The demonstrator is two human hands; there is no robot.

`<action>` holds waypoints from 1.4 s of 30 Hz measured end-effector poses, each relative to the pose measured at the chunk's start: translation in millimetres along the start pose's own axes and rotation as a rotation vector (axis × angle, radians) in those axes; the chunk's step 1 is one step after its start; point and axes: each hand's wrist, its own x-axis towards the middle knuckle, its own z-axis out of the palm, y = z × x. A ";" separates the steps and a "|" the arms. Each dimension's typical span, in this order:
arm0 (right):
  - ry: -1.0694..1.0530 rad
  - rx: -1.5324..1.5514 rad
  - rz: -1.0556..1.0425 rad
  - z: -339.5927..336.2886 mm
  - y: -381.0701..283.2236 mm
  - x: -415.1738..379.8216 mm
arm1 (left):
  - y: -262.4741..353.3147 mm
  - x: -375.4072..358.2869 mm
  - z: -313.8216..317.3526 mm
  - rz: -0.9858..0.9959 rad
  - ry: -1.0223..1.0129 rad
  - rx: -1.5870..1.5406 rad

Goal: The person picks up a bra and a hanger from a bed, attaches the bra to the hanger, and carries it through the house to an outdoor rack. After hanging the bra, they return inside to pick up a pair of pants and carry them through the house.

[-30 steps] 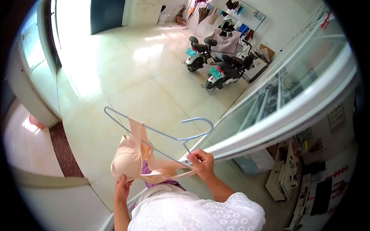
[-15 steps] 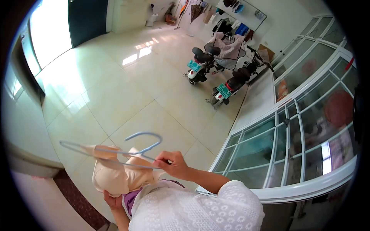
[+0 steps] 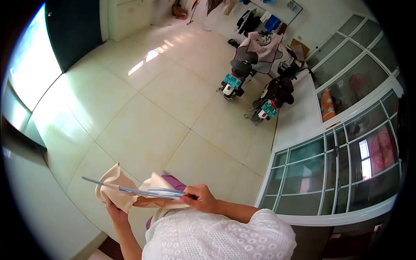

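Observation:
My right hand is closed on one end of a light-blue clothes hanger, which is seen nearly edge-on and points to the left. A beige bra with smooth, moulded fabric hangs over the hanger's left part, its other side bunched near the middle. From below, my left hand grips the bra's left side, the fingers partly hidden by the cloth. The hanger's hook lies foreshortened close to my right hand.
Two electric scooters with green plates stand ahead to the right. White-framed glass panels run along the right side. Clothes hang on a rack at the back. A dark door stands at the far left above the tiled floor.
The hanger has tilted from a broad view to nearly edge-on. My left hand has moved up along the bra's left side, and the cloth has folded around the hanger. The view has shifted.

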 end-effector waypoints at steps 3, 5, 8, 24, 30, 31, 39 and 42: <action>-0.012 -0.015 -0.027 15.0 10.8 59.2 | 26.0 55.7 17.8 -0.024 0.031 -0.029; -0.036 -0.003 -0.063 25.1 21.4 103.5 | 43.5 94.5 17.8 -0.035 0.056 -0.016; -0.056 -0.012 -0.173 40.3 24.7 182.1 | 80.0 148.3 17.8 -0.021 0.193 -0.020; -0.402 0.016 -0.524 210.0 -17.3 524.8 | 259.2 334.8 -26.0 0.269 0.343 -0.285; -0.378 -0.066 -0.550 260.3 -47.2 620.1 | 346.5 437.4 -154.9 0.193 0.113 0.685; -0.374 -0.067 -0.541 269.6 -52.0 637.8 | 364.9 442.2 -134.3 0.262 0.132 1.107; -0.498 -0.088 -0.135 359.0 -25.3 797.6 | 507.7 554.6 -76.2 0.322 0.627 0.399; -0.626 -0.095 -0.220 409.0 -31.1 870.1 | 554.6 566.2 -77.2 0.419 0.768 0.318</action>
